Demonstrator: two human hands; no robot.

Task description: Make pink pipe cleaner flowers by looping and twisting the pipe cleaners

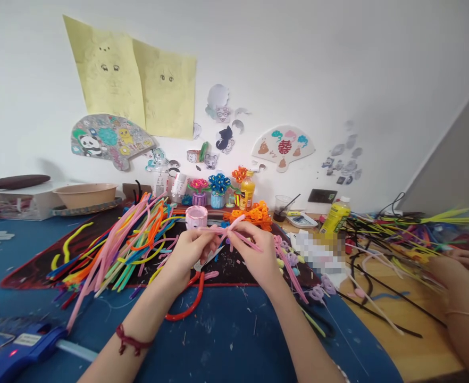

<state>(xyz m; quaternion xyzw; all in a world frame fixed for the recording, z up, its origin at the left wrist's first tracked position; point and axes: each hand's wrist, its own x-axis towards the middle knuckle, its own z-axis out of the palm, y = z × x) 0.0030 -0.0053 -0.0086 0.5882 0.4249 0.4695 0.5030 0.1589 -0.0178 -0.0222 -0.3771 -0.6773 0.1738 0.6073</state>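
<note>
Both my hands meet over the dark mat, working on pink pipe cleaners [237,221]. My left hand [192,250] pinches their left part between thumb and fingers. From the other side, my right hand [254,247] grips the same pipe cleaners near where they cross. A small pink pot [197,217] stands just behind my left hand. Beneath that hand lie scissors with red handles [197,300], partly hidden by it. A thick bundle of coloured pipe cleaners [115,239] spreads out to the left, and more pink ones [292,271] lie right of my right hand.
A blue glue gun [23,346] with a lit red light lies at the front left. Small flower pots [218,197] and a yellow bottle [248,191] line the back. Another person's hands [458,266] are at the right, near black pipe cleaners [394,314] and a yellow-green bottle [335,217].
</note>
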